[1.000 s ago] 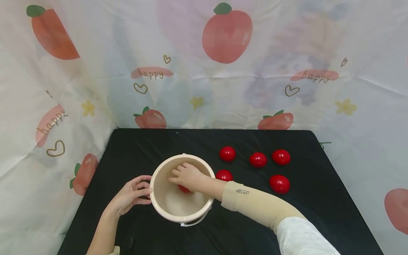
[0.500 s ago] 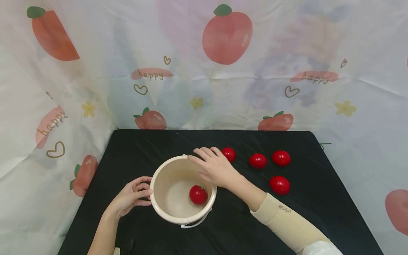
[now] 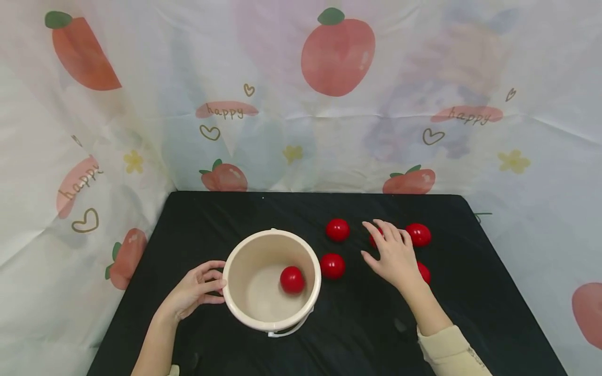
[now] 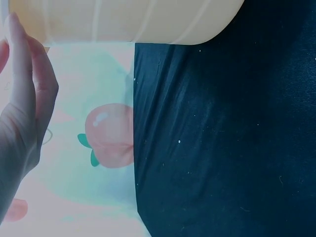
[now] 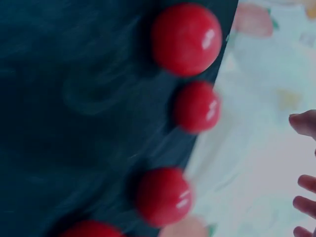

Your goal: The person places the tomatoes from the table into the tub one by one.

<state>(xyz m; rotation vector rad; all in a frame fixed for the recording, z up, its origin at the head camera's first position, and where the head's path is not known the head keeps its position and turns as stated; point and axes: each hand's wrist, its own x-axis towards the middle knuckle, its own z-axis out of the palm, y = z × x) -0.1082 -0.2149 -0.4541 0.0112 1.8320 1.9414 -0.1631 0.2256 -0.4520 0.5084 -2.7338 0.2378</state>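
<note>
A cream bucket (image 3: 244, 308) stands upright with one red tomato (image 3: 292, 280) on its bottom. My left hand (image 3: 195, 290) rests its fingers against the bucket's left outer side; the left wrist view shows those fingers (image 4: 22, 74) fairly straight along the wall. My right hand (image 3: 392, 256) hovers with spread fingers over the right-hand tomatoes and holds nothing. Partly behind its fingers is a tomato (image 3: 374, 240). Another tomato (image 3: 424, 272) is half covered by the wrist, and a further tomato (image 3: 419, 235) lies just beyond the hand.
Two tomatoes, a rear one (image 3: 337, 230) and a nearer one (image 3: 333, 266), lie between bucket and right hand. The bucket's white handle (image 3: 291, 330) hangs at its front. A black cloth (image 3: 211, 219) covers the table, with a printed curtain (image 3: 282, 136) behind and at the left.
My right hand has come out of the bucket, leaving the tomato inside, and has moved right over the other tomatoes. The left hand has stayed at the bucket's side.
</note>
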